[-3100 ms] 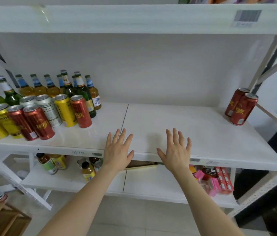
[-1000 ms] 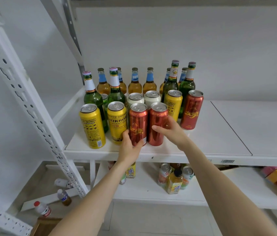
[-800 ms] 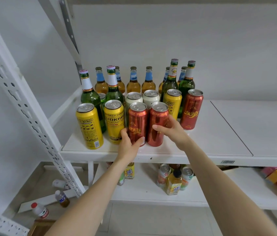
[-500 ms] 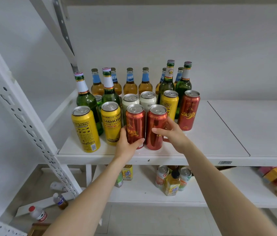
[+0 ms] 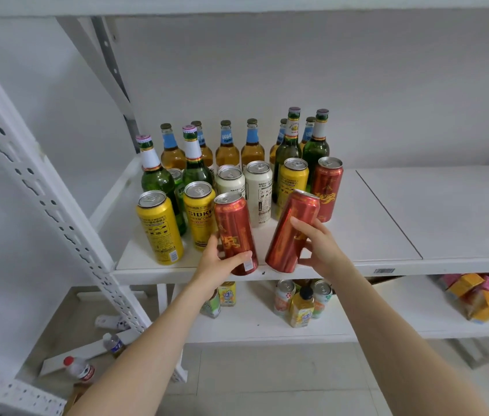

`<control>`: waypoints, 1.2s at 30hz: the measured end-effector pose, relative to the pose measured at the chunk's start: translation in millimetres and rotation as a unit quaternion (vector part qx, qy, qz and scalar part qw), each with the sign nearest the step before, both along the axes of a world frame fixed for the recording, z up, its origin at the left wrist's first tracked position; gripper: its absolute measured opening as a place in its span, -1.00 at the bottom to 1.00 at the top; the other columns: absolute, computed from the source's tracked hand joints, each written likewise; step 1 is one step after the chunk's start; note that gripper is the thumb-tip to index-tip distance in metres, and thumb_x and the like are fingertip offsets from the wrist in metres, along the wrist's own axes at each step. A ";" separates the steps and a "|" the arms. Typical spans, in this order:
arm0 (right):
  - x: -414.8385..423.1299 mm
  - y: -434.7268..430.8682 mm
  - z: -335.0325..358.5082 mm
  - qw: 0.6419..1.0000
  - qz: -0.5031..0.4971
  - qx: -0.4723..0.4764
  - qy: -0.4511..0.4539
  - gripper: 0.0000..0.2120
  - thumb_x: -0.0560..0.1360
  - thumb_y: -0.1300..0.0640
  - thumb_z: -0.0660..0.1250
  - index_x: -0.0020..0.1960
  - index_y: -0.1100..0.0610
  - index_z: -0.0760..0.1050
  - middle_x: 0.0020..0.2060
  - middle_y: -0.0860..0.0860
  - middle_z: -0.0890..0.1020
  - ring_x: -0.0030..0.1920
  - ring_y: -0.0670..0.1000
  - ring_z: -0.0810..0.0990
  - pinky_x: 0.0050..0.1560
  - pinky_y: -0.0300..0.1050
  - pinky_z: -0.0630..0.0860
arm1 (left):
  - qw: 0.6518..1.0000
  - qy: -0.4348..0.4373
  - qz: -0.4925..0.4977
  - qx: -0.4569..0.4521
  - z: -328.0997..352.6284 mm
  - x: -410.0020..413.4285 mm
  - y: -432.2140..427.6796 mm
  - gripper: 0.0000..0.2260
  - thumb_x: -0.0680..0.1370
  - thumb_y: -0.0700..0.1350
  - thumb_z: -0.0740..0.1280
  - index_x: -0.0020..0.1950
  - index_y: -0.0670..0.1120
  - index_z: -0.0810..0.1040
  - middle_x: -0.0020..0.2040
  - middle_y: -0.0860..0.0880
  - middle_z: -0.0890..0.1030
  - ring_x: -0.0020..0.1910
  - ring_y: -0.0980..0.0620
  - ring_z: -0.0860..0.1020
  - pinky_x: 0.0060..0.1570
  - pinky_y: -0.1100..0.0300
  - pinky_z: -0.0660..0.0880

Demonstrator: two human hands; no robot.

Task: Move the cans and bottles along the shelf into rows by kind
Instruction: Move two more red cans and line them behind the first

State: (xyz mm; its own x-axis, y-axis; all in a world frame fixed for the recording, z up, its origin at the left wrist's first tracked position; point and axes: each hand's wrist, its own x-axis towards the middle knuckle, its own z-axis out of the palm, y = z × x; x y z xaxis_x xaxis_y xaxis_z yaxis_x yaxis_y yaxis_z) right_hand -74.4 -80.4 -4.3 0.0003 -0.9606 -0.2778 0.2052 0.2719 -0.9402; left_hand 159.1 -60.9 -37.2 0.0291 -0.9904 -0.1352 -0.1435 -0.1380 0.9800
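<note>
left hand has one red can wrapped up, right hand has the other red can, both tilted at the front edge of the shelf. behind them yellow cans, white cans, a third red one and bottles sit mixed together, so i'd say sorting has barely started.

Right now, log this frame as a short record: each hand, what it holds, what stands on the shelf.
left hand: grips a red can, tilted
right hand: grips a second red can, tilted right
third red can: upright, behind the right hand's can
yellow cans: three, upright
white cans: two, upright
bottles: green and amber, at the back
shelf: right part bare
</note>
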 end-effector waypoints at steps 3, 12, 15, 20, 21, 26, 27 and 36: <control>-2.3 17.8 4.0 1.000 -0.018 0.006 -0.018 -0.53 0.37 -0.10 0.54 0.23 -0.10 0.50 0.15 0.02 0.60 0.20 0.10 0.56 0.15 0.29 0.52 | 0.999 0.032 -0.013 0.024 5.2 5.7 12.7 -0.23 0.29 0.06 0.62 0.41 0.13 0.34 0.25 0.04 0.58 0.18 0.07 0.55 0.07 0.09 0.55; -22.4 49.5 22.2 0.998 -0.037 0.011 -0.045 -0.28 0.12 -0.25 0.58 0.23 -0.12 0.51 0.20 0.06 0.59 0.20 0.13 0.57 0.05 0.26 0.58 | 0.995 0.083 -0.039 0.040 21.0 -1.4 38.9 -0.28 0.25 0.07 0.64 0.32 0.24 0.38 0.25 -0.01 0.59 0.21 -0.04 0.57 0.24 -0.16 0.51; -38.6 53.0 29.0 0.999 -0.031 0.008 -0.036 -0.31 0.17 -0.24 0.56 0.24 -0.10 0.49 0.20 0.07 0.59 0.20 0.13 0.57 -0.06 0.20 0.60 | 0.995 0.082 -0.037 0.037 30.4 -14.6 42.4 -0.26 0.21 0.11 0.61 0.32 0.24 0.36 0.27 0.00 0.56 0.23 -0.05 0.55 0.26 -0.17 0.50; -80.6 58.5 37.5 1.000 -0.022 0.008 -0.015 -0.38 0.25 -0.19 0.55 0.25 -0.06 0.50 0.20 0.07 0.59 0.22 0.13 0.56 0.07 0.26 0.57 | 0.996 0.086 -0.023 0.019 40.6 -41.5 46.9 -0.28 0.21 0.09 0.59 0.31 0.22 0.37 0.24 0.00 0.58 0.21 -0.05 0.57 0.19 -0.12 0.55; -90.0 60.2 39.0 1.000 -0.021 0.008 -0.011 -0.39 0.26 -0.18 0.55 0.25 -0.06 0.50 0.20 0.07 0.59 0.22 0.13 0.57 0.06 0.25 0.58 | 0.996 0.087 -0.021 0.016 42.1 -47.4 48.6 -0.30 0.21 0.09 0.59 0.28 0.24 0.38 0.23 0.01 0.59 0.19 -0.03 0.59 0.14 -0.07 0.57; -145.7 72.2 48.5 1.000 -0.006 -0.003 0.011 -0.44 0.29 -0.14 0.56 0.23 -0.06 0.51 0.17 0.06 0.61 0.17 0.10 0.58 -0.09 0.14 0.60 | 0.997 0.080 0.000 0.012 47.8 -90.7 62.5 -0.37 0.17 0.12 0.61 0.17 0.27 0.43 0.16 0.04 0.63 0.11 0.02 0.63 -0.11 0.14 0.57; -156.8 74.4 50.0 1.000 -0.008 -0.002 0.015 -0.45 0.29 -0.13 0.56 0.23 -0.04 0.52 0.16 0.06 0.61 0.17 0.10 0.59 -0.07 0.14 0.59 | 0.997 0.076 0.003 0.010 47.8 -100.6 64.9 -0.38 0.17 0.12 0.61 0.15 0.28 0.44 0.14 0.05 0.64 0.11 0.02 0.63 -0.12 0.15 0.57; -254.3 92.7 63.0 0.999 -0.021 -0.011 0.040 -0.62 0.44 0.00 0.50 0.21 0.04 0.53 0.08 0.05 0.64 0.17 0.09 0.58 -0.03 0.14 0.57 | 0.999 0.030 -0.032 -0.005 53.1 -201.4 72.3 -0.32 0.18 0.14 0.63 0.23 0.23 0.43 0.17 0.05 0.62 0.19 0.04 0.57 0.20 -0.06 0.51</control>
